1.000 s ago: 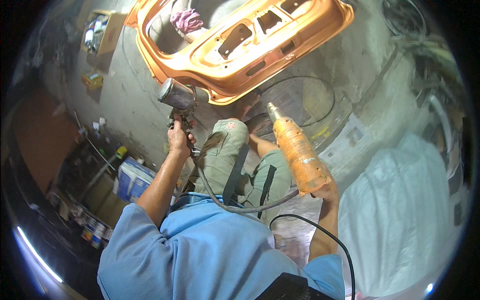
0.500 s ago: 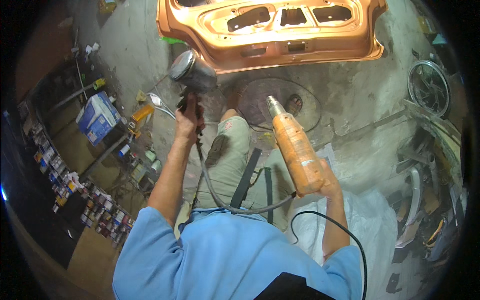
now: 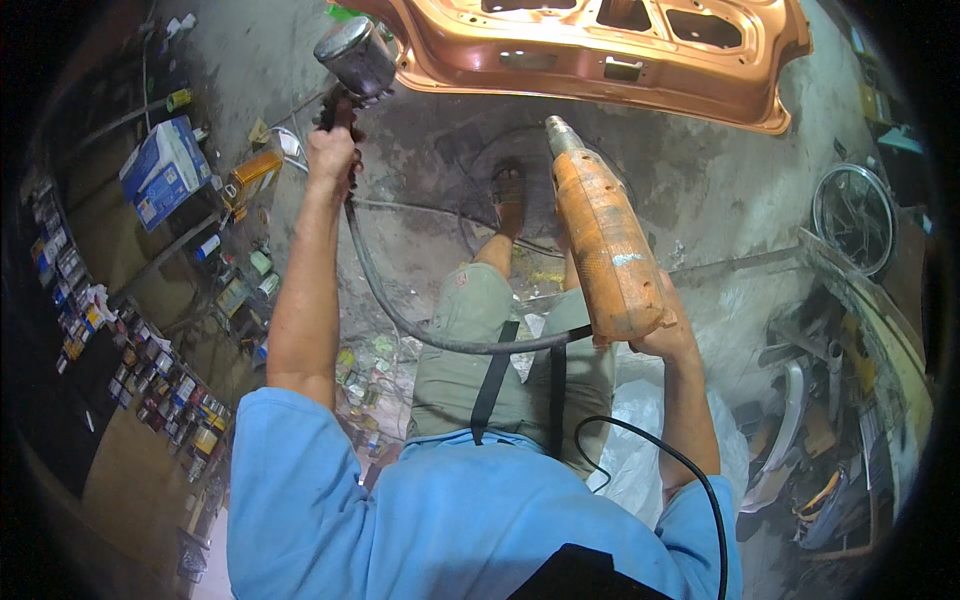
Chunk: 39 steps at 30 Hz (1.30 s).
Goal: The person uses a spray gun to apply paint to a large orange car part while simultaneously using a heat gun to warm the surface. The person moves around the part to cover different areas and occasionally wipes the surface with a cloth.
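Note:
My left hand [image 3: 335, 158] is closed round the handle of a spray gun with a dark metal cup [image 3: 356, 58], held up by the near left corner of a copper-orange car tailgate panel [image 3: 470, 78]. In my right hand [image 3: 668, 335] rests the rear of an orange heat gun [image 3: 606, 240], its metal nozzle pointing away toward the panel, short of touching it. My right fingers are partly hidden behind the tool's body. A grey hose [image 3: 440, 343] hangs in a loop between the left hand and the heat gun's rear end.
Boxes, bottles and many small cans [image 3: 180, 400] line the left side, with a blue box [image 3: 167, 172] among them. At right stand a spoked wheel rim [image 3: 853, 219] and piled car parts [image 3: 790, 420]. A thin black cord [image 3: 690, 462] crosses my right arm.
My left hand has moved forward and left with the spray gun. The heat gun has shifted slightly right and forward. My legs have changed stance, and the panel sits higher and farther right in view.

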Motion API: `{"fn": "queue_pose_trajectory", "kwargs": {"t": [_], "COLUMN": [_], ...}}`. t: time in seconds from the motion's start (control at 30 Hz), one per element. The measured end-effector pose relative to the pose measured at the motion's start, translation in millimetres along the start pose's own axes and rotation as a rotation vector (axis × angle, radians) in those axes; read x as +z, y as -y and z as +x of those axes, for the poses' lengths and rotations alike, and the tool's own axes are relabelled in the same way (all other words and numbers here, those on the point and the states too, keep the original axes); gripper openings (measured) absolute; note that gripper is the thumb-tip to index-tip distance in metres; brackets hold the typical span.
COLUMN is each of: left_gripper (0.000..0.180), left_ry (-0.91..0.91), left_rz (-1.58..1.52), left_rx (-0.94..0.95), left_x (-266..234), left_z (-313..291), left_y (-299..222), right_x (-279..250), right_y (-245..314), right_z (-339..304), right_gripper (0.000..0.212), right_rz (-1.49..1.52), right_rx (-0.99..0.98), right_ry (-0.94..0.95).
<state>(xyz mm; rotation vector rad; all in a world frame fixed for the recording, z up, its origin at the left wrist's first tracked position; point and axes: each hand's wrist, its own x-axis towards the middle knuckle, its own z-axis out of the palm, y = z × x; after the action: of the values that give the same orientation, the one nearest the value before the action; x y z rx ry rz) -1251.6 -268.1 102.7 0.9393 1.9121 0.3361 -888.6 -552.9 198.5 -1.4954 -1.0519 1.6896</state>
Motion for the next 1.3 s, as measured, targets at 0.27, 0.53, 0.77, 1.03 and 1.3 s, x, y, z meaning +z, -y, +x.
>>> {"fn": "queue_pose_trajectory", "kwargs": {"t": [0.27,0.53,0.77,1.03,1.3], "left_gripper": [0.043,0.044,0.042,0.046,0.042], "left_ry": [0.092,0.23,0.257,0.551,0.512], "left_rz": [-0.066,-0.285,-0.248,-0.057,-0.034], "left_rx": [0.02,-0.066,-0.077,0.11,0.033], "left_x": [36.7,196.9,336.6,449.9,389.7], "left_z": [-57.2,-193.6,-239.8,-263.0,-233.9], "left_y": [-26.5,-27.3,-51.1,-106.9,-82.3], "right_x": [-51.0,-142.4,-197.3,-232.9,-198.7], "right_y": [-38.2,-112.8,-155.9,-130.0,-149.8], "right_z": [-40.7,-163.9,-223.0,-232.0,-220.8], "right_gripper": [0.041,0.046,0.036,0.018,0.029], "right_rz": [-0.117,0.715,0.883,0.633,0.832], "right_rx": [-0.1,0.476,0.251,0.408,0.409], "right_ry": [0.019,-0.262,-0.368,-0.511,-0.437]}}
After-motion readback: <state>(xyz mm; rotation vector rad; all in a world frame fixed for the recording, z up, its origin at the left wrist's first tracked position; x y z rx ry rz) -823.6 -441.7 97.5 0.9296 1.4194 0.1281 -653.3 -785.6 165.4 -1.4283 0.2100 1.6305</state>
